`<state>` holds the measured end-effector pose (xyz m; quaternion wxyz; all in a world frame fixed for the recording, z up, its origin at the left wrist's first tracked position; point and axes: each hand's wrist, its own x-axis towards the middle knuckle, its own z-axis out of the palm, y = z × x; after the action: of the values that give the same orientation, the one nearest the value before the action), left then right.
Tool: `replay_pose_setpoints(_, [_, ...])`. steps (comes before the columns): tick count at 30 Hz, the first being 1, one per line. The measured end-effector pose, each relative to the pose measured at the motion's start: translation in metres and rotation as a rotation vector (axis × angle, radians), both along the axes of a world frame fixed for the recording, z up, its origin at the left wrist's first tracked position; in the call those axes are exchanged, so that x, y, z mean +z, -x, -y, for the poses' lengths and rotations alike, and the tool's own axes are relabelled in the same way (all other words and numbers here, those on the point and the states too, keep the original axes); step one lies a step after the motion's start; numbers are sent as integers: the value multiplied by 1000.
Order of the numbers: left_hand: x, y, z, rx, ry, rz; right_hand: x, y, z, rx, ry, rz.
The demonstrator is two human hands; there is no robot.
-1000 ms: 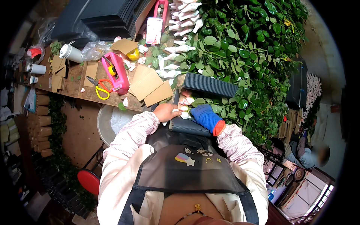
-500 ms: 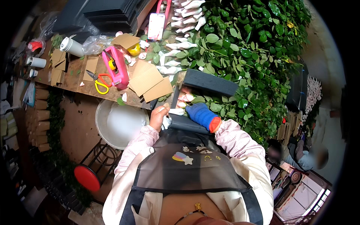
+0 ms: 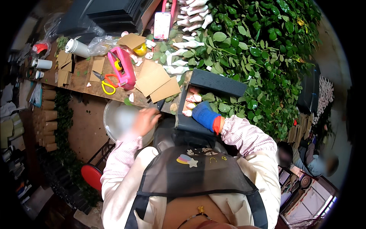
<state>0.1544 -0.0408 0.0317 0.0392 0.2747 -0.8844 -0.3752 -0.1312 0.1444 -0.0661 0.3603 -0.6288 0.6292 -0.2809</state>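
My right hand [image 3: 206,115], in a blue knitted glove with an orange cuff, is closed over the stems of pale pink roses [image 3: 193,98]. The rose heads lie at the left end of a dark ribbed box-like holder [image 3: 217,83], and leafy stems run off to the right. My left hand [image 3: 146,120] is bare and a little blurred, at the bench's front edge above the white bucket [image 3: 110,124]. Its fingers are stretched out, near a small dark object [image 3: 160,104] at the edge; I see nothing held in it.
Pieces of brown card [image 3: 152,78], a pink tape dispenser [image 3: 124,68] and yellow-and-orange-handled scissors [image 3: 108,87] lie on the wooden bench [image 3: 84,72]. A phone [image 3: 162,26] stands behind. Rose foliage [image 3: 259,65] heaps at the right, beside white-wrapped buds [image 3: 194,17]. A red stool [image 3: 91,176] stands lower left.
My left hand has moved left, away from the holder's front and from a white-wrapped bud there. That bud no longer shows. My gloved right hand stays over the roses.
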Motion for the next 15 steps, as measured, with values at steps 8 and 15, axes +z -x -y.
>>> replay_pose_setpoints(8, [-71,118,-19,-188,-234,-56,59,19,8,404,-366,-700])
replay_pose_setpoints(15, [-55,122,-14,-309,-78,44,77,17,15,-44,-367,-514])
